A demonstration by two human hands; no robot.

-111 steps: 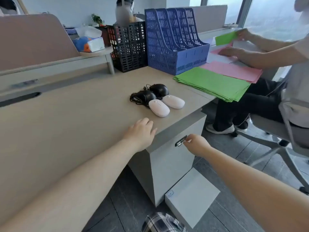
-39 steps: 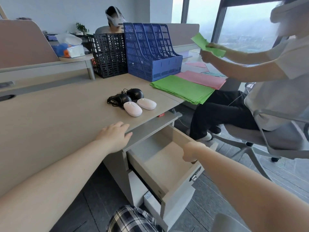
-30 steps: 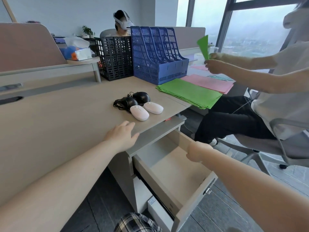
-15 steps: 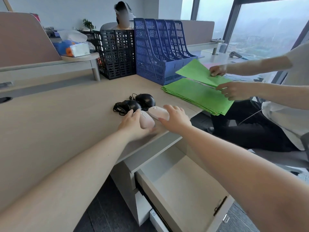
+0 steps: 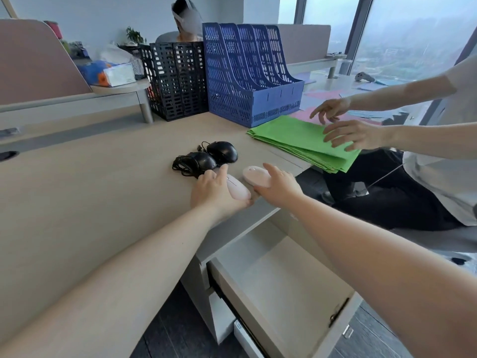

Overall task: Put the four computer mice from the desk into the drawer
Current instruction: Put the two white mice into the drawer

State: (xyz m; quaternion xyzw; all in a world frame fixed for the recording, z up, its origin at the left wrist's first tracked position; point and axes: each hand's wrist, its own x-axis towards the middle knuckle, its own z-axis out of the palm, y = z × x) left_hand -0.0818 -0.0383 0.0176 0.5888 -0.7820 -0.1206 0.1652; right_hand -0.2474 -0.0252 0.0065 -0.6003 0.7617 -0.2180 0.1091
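Note:
Two black wired mice, one [image 5: 224, 151] behind the other [image 5: 202, 160], lie with tangled cables on the wooden desk [image 5: 90, 192]. Two white mice sit at the desk's front edge. My left hand [image 5: 214, 193] grips the nearer white mouse [image 5: 238, 190]. My right hand [image 5: 277, 188] grips the other white mouse [image 5: 255, 174], slightly raised. Below the desk edge, the top drawer [image 5: 278, 285] stands pulled out with nothing visible inside.
A blue file rack [image 5: 247, 73] and a black one [image 5: 178, 78] stand at the back. A stack of green paper [image 5: 302, 140] lies to the right, where another seated person's hands [image 5: 346, 127] hover. A tissue box [image 5: 113, 73] sits on the raised shelf.
My right hand left the open drawer and came up onto the desk. Both hands closed on the white mice and drew them toward the front edge. The other person laid down a green sheet.

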